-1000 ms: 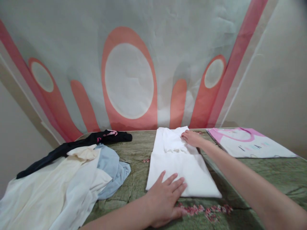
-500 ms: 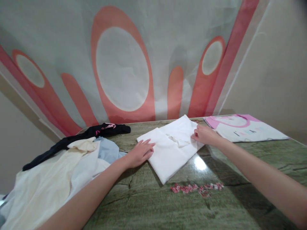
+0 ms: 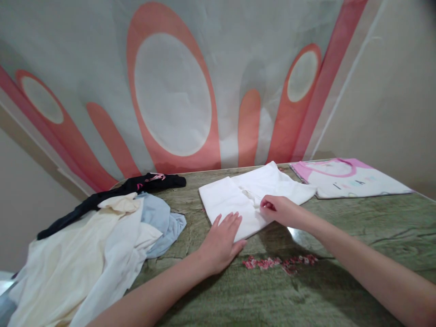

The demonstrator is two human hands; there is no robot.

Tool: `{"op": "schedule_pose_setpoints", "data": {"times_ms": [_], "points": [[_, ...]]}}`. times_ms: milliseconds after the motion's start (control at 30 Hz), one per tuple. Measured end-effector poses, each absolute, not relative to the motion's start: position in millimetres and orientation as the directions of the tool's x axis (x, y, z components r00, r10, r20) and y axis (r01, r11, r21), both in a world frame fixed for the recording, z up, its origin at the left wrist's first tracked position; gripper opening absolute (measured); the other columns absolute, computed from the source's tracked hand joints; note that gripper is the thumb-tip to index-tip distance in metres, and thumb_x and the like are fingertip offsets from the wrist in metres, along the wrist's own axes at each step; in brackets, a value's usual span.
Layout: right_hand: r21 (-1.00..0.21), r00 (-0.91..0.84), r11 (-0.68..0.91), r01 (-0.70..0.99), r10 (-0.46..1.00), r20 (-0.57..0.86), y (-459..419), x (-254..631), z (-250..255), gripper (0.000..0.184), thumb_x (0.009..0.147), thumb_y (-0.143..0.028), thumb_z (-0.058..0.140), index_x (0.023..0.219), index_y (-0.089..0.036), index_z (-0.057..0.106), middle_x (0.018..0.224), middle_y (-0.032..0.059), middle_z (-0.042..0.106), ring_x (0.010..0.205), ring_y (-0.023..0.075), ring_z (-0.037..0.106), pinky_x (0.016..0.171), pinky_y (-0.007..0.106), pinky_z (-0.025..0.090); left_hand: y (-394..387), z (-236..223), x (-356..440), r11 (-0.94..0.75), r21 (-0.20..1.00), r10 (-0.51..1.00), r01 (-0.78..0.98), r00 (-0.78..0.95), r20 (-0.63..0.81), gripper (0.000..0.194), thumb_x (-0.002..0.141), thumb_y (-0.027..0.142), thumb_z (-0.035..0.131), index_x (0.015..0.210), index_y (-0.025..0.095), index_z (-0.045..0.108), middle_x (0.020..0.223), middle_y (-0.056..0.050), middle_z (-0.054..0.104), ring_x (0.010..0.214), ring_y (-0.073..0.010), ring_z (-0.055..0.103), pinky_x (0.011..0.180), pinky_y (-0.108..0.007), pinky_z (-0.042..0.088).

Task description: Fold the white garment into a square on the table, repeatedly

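Observation:
A white shirt (image 3: 221,196) lies partly folded on the table, with a crumpled opening near its middle and one flap spread out to the right. My left hand (image 3: 223,240) rests on its near edge, fingers stretched out and lying flat on the cloth. Over the shirt's near right side, my right hand (image 3: 281,211) is closed in a pinch on the fabric beside the opening. The fingertips of that hand are partly hidden by its own curled fingers.
Left on the wood-patterned table (image 3: 272,299) lies a loose heap of cream (image 3: 73,254), white and light blue clothes (image 3: 158,222), a black garment (image 3: 136,187) behind. A pink and white printed shirt (image 3: 354,179) lies flat at right. A painted wall stands behind.
My right hand has moved left and nearer me, from the shirt's right edge to beside the opening. The right flap now spreads outward. My left hand has slid right to the near edge.

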State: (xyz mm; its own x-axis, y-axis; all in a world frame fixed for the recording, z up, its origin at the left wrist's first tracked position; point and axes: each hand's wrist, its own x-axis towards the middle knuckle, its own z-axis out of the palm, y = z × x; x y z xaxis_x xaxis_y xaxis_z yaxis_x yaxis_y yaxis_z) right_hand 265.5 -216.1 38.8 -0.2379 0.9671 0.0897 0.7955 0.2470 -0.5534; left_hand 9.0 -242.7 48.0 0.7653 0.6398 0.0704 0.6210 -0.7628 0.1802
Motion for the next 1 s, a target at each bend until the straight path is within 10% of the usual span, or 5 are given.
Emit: {"op": "schedule_pose_setpoints", "data": {"times_ms": [267, 1000], "points": [[-0.769, -0.419, 0.288, 0.571, 0.907, 0.028, -232, 261, 36, 0.041, 0.076, -0.038, 0.061, 0.111, -0.018, 0.051, 0.081, 0.0010, 0.058, 0.070, 0.0136, 0.055, 0.064, 0.026, 0.046, -249, 40, 10, -0.765, 0.161, 0.643, 0.623, 0.753, 0.143, 0.043, 0.091, 0.030, 0.039, 0.132, 0.017, 0.036, 0.140, -0.010, 0.037, 0.130, -0.0204, 0.029, 0.109, -0.044, 0.016], [-0.280, -0.580, 0.706, 0.650, 0.700, 0.418, -234, 266, 29, 0.033, 0.077, -0.006, 0.044, 0.096, -0.023, 0.064, 0.118, 0.0078, 0.054, 0.092, 0.0184, 0.057, 0.081, 0.034, 0.046, -262, 63, 12, -0.692, 0.113, 0.720, 0.712, 0.692, 0.050, 0.039, 0.074, 0.007, 0.046, 0.110, 0.022, 0.048, 0.098, -0.006, 0.049, 0.087, -0.0193, 0.050, 0.077, -0.031, 0.044]]}}
